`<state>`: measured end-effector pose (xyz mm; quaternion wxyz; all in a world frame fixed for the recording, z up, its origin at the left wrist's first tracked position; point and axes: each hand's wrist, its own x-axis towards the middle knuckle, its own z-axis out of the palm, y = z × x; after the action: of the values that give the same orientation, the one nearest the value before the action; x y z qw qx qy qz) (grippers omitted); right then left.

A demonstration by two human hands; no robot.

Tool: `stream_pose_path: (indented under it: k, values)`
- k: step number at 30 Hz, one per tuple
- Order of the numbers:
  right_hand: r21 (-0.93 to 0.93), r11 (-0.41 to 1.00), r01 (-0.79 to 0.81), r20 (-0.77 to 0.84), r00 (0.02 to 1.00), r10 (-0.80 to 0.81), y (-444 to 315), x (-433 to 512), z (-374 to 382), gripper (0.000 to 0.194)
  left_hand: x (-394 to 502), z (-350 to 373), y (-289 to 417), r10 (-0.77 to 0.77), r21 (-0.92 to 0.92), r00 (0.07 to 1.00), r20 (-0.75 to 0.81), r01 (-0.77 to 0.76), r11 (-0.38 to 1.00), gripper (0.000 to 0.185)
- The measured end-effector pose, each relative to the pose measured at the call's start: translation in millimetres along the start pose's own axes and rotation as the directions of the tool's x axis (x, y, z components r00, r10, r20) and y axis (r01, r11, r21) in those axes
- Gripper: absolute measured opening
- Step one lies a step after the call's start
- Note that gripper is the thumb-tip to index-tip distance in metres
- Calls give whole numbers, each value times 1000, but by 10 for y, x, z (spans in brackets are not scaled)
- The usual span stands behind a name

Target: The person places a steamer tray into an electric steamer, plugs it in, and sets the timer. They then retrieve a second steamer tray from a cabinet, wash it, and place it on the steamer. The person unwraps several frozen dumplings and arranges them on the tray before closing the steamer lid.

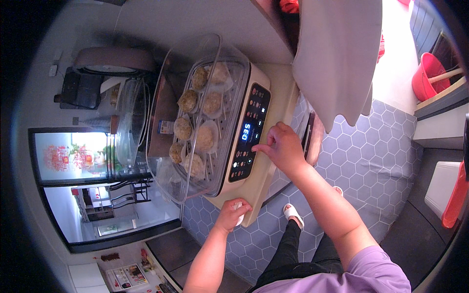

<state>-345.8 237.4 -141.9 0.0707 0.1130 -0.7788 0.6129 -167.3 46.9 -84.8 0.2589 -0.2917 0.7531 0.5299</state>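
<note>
An electric food steamer (253,110) with a cream base and a black touch panel (244,146) stands on a beige counter (276,93). Its panel shows lit digits. Under the clear plastic cover (172,58), several round buns or dumplings (205,137) lie on papers in two rows, one row darker. My right hand (285,146) is in front of the panel, thumb stretched toward the lower keys and other fingers curled, holding nothing. Whether the thumb touches the panel, I cannot tell. My left hand (232,214) grips a crumpled white tissue or cloth (239,212) at the counter's corner.
Behind the steamer are a brown-lidded appliance (113,60), a clear plastic container (130,121) and a black device (80,88). A grey curtain (337,55) hangs at the right. A red bucket (430,77) stands farther off, above the hexagon-tiled floor (351,135).
</note>
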Motion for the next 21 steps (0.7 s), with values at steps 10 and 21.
stream_pose_path:
  k: [10,21]
  values:
    - [74,997,1,-6,1000,-1,28,-21,-12,47,3,30,6,57,-4,998,-13,-57,998,12]
    - [44,998,39,-49,998,-36,28,-38,15,47,-12,59,54,62,6,998,-31,-62,998,12]
